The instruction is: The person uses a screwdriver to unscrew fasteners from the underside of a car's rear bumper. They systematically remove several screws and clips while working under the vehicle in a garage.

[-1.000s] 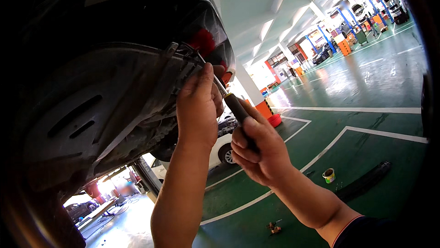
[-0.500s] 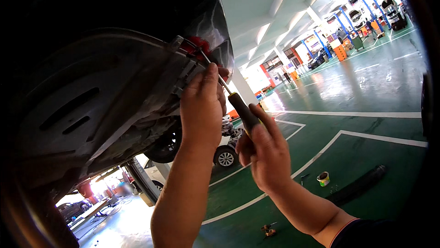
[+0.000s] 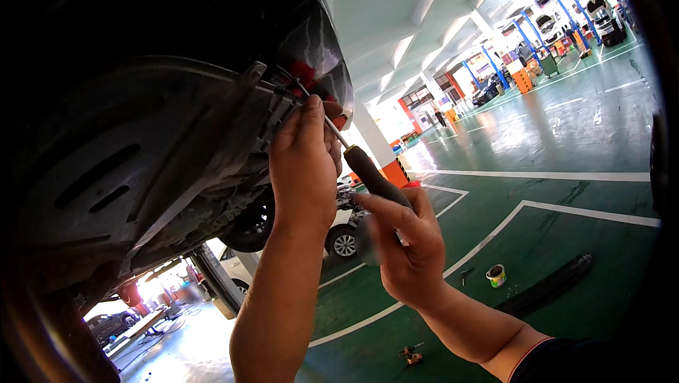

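A screwdriver (image 3: 366, 169) with a dark handle and thin metal shaft slants up to the underside edge of a raised car's dark bumper (image 3: 322, 36). My right hand (image 3: 414, 248) is round the lower end of its handle, the fingers partly blurred. Higher up, my left hand (image 3: 305, 160) closes its thumb and fingers about the shaft, close to the tip. The far fingers of that hand are hidden behind the shaft and thumb. A red patch (image 3: 303, 72) shows beside the tip; the fastener there is too small to make out.
The car's dark undertray (image 3: 92, 164) spreads overhead on the left. On the green floor lie a small tub (image 3: 496, 275), a long black part (image 3: 548, 287) and a power drill (image 3: 410, 356). A white car (image 3: 343, 241) stands beyond; blue lift posts (image 3: 495, 65) rise far right.
My right hand has turned on the handle, its fingers loosening and shifting toward the handle's end. The screwdriver, left hand and car edge sit slightly further left in view.
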A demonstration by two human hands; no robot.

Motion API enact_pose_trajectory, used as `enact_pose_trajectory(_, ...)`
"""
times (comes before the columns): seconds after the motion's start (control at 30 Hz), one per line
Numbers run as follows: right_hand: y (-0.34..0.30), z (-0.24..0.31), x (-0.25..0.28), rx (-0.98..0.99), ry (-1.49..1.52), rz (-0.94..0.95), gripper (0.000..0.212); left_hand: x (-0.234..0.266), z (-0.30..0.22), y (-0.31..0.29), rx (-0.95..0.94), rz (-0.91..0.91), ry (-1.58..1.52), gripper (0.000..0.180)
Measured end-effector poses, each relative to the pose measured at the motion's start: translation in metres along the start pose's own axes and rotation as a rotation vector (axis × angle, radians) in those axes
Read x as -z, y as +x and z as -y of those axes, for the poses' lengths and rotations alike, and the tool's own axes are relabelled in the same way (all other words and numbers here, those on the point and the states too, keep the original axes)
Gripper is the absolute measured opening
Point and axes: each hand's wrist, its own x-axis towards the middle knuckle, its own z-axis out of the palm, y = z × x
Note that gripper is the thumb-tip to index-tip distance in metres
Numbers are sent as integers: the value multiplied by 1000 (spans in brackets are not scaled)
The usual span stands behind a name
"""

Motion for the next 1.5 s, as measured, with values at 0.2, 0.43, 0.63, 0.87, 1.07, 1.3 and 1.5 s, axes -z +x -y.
enact_pose_trajectory(0.2, 0, 23, -3, -595, 878, -31, 46, 8, 0, -1, -13, -79, 47, 29)
enact_pose_trajectory(0.43, -4, 11, -11, -511, 722, -55, 47, 8, -1, 1, 2, -78, 62, 30)
enact_pose_trajectory(0.63, -17, -13, 7, -542, 1381, 170, 45, 4, -1, 0, -32, -58, 35, 31)
enact_pose_trajectory(0.87, -9, 15, -12, -414, 630, -78, 54, 11, 0, 5, -60, -66, 54, 33)
enact_pose_trajectory(1.07, -7, 14, 2, -460, 591, -12, 50, 9, 1, 3, -75, -61, 56, 33)
enact_pose_trajectory(1.3, -4, 26, 2, -756, 1308, -49, 63, 12, -2, 5, -59, -69, 76, 34)
enact_pose_trajectory(1.5, -1, 14, 6, -227, 232, 38, 54, 8, 1, 4, -34, -41, 43, 33)
